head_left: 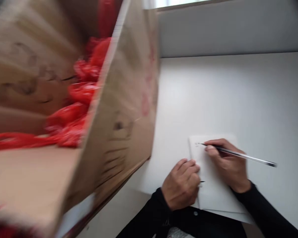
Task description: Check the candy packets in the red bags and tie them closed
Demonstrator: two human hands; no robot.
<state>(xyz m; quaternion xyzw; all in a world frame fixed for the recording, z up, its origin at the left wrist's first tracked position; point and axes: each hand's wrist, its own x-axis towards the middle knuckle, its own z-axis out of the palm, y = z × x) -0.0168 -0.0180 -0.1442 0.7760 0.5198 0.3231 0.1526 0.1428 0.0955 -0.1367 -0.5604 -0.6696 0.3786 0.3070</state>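
Observation:
A clear-barrelled pen [248,157] with a dark end sits in my right hand [229,165], its fingers closed around it. The pen's tip rests near the top left of a white paper pad [218,195], beside a few small dark marks. Curled at the pad's left edge is my left hand [182,185], its fingers folded. A thin dark tip pokes out beside that hand, over the paper; the rest of it is hidden by the fingers.
To the left stands a large open cardboard box [124,132], blurred, with black and red markings. Red plastic bags [81,92] lie inside it. The white table [213,96] runs back to a grey panel [225,29], with a bright strip above.

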